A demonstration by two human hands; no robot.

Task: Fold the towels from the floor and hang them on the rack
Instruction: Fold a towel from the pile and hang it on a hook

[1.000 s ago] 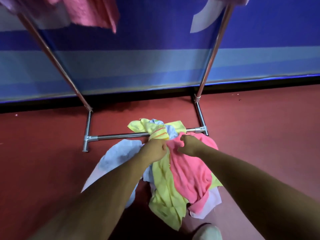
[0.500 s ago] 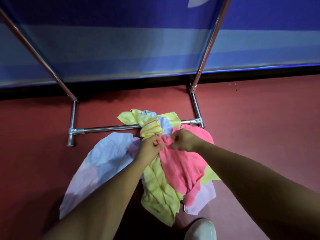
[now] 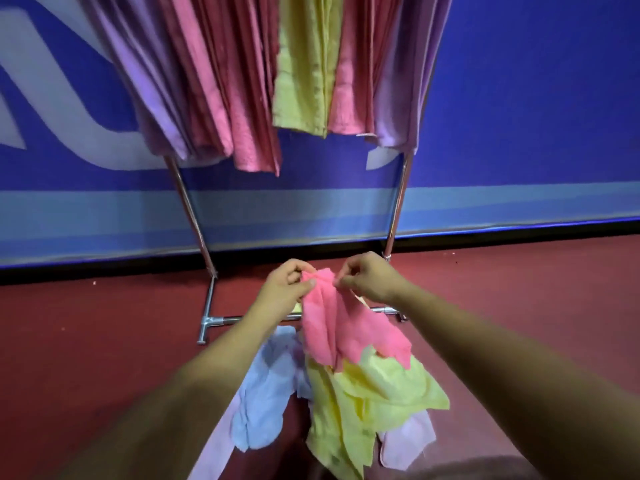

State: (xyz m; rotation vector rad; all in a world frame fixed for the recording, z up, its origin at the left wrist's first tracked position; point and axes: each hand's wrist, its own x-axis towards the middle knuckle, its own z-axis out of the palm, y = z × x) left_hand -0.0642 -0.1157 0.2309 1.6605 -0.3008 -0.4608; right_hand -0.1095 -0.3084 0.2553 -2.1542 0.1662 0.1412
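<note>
Pinching the top edge of a pink towel [image 3: 346, 330], both hands hold it up in front of the rack [image 3: 188, 206], low down and just above the floor [image 3: 104, 341]. The left hand [image 3: 282, 285] grips one corner between thumb and curled fingers. The right hand [image 3: 367, 277] pinches the edge just beside it, so the two hands sit close together with the cloth bunched between them. The pink towel hangs down from them, its lower end draped on the pile below.

That pile lies on the red floor in front of the rack's bottom bar. A crumpled yellow towel [image 3: 374, 396] is in the middle, touching the pink one. A pale blue towel [image 3: 266, 386] lies to its left, partly hidden by the left forearm. A lilac towel [image 3: 408, 441] peeks out from under the yellow one at the right.

Above, folded towels hang side by side across the rack: lilac [image 3: 145, 98], several pink [image 3: 221, 81], a yellow one [image 3: 304, 64], pink again, then lilac [image 3: 398, 98] at the right end. Behind stands a blue banner wall [image 3: 519, 98].
</note>
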